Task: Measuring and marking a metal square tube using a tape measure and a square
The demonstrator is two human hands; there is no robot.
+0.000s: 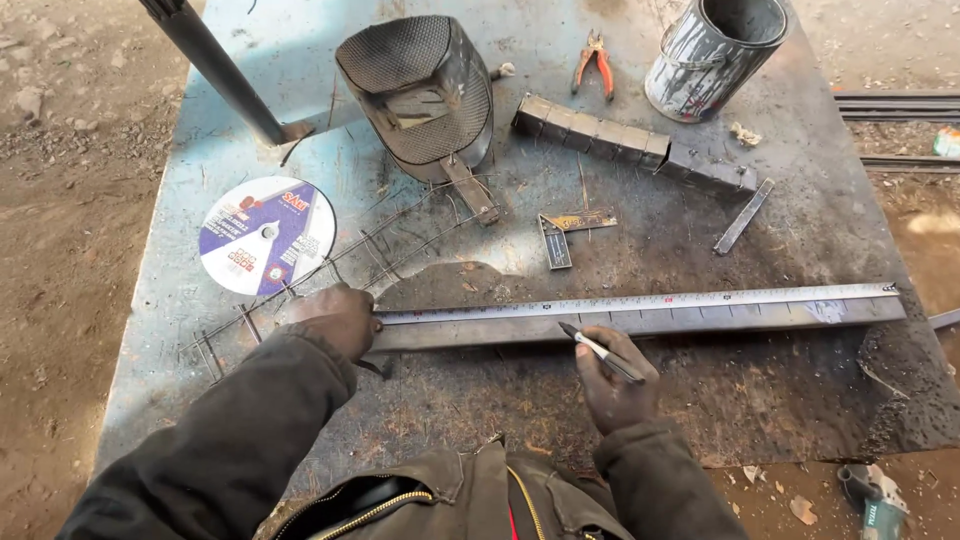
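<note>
A long flat steel bar [700, 318] lies across a metal worktable [800, 200], with a measuring tape [640, 301] stretched along its upper edge. My left hand [335, 318] presses down on the left end of the bar and the tape. In my right hand [612, 375] is a thin marker pen [600, 350], its tip touching the bar near the middle. Both arms wear dark jacket sleeves.
On the table lie a round cutting disc [266, 235], a handheld welding mask [420, 95], a small try square [565, 232], red-handled pliers [596, 60], a paint can [715, 55], a row of cut square tube pieces [625, 145] and bent wire [380, 250]. A dark pipe [220, 70] leans at the back left.
</note>
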